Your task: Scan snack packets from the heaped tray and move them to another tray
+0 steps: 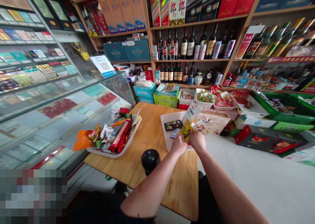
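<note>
Snack packets (186,128) in the close pinch of left hand (179,146) and right hand (198,141)

A light wooden table (153,128) carries a heaped white plastic basket (110,154) toward 10 o'clock and a sparsely filled white plastic tray (167,137) toward 2 o'clock. Near 6 o'clock stands a black round-topped object (150,161).
</note>
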`<state>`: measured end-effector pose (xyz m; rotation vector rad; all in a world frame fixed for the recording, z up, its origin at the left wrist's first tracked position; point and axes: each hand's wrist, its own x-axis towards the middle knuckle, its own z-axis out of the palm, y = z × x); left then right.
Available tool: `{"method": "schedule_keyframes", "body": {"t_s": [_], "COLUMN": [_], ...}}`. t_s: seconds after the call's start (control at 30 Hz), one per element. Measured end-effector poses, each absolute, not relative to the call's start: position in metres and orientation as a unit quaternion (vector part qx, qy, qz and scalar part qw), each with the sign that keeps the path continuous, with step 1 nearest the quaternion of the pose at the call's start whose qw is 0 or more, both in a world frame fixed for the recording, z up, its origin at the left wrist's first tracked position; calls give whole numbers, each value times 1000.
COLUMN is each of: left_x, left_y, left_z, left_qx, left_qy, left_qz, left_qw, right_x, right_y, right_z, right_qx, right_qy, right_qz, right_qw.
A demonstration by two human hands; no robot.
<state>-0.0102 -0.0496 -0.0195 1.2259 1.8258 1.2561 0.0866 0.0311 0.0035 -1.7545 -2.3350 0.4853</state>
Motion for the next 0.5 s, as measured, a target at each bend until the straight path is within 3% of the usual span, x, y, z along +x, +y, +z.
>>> {"method": "schedule_keyframes", "body": {"t_s": [0.17, 0.37, 0.43, 0.5], "left_x": [0, 6, 7, 6], "left_y": [-88, -131, -137, -140], "left_z": [-4, -4, -6, -8], "left_qx": [513, 627, 642, 652], "left_qy": [695, 682, 693, 695], "left_qz": [419, 322, 282, 263], "left_qw": [280, 194, 168, 152], "right_x": [105, 102, 88, 66], "right_y": [16, -9, -10, -5], "right_z": [12, 25, 27, 24], "right_qx": [-637, -602, -562, -546], "right_qy": [-741, -719, -724, -666], "right_qz": [159, 85, 157, 357], "right_qw": [139, 336, 367, 362]}}
